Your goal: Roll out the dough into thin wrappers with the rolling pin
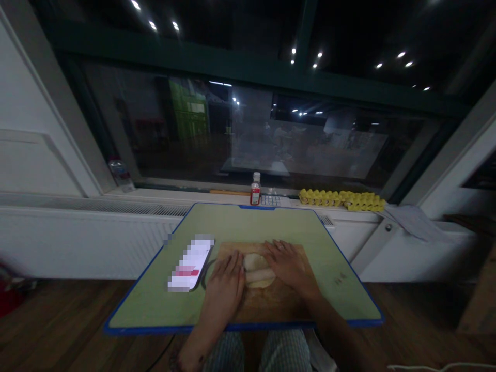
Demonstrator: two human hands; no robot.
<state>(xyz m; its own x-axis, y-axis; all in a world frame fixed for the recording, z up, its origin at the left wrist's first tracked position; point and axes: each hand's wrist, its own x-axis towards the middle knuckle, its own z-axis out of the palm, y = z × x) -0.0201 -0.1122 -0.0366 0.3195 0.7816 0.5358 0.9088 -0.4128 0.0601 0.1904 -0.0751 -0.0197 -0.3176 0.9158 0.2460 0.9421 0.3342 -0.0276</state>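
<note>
A flat round of pale dough (254, 262) lies on a wooden board (267, 302). Across the dough runs a light rolling pin (260, 275), its two ends hidden under my hands. My left hand (226, 281) lies over the pin's left end, fingers stretched forward and close together. On the other end rests my right hand (287, 264), with its fingers stretched out flat and a ring on one of them. Both palms press down on the pin without fingers wrapped round it.
A phone (191, 263) with a lit screen stands left of the board on the green, blue-edged table (333, 258). On the windowsill are a small red-labelled bottle (255, 190), yellow egg trays (341, 199) and a clear bottle (121, 174). A radiator (96, 243) runs below.
</note>
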